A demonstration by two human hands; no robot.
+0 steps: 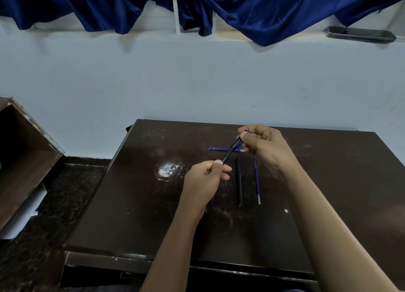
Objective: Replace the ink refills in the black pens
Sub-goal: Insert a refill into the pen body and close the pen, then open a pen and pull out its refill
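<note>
Above the dark table (131,215) we held one black pen (229,152) up in the air, slanted, between both our hands. Our left hand (205,180) pinched its near, low end with the thumb and curled fingers. Our right hand (264,147) had its fingers curled round the far, high end. A bit of blue showed there, but we could not tell what it was. Between our arms, a second black pen (239,182) lay flat on the table, pointing away from us. Just beside it on the right lay a thin blue refill (257,183), not touching it. Another blue refill (217,148) lay sideways farther back. A white worn spot (168,170) showed left of our hands.
</note>
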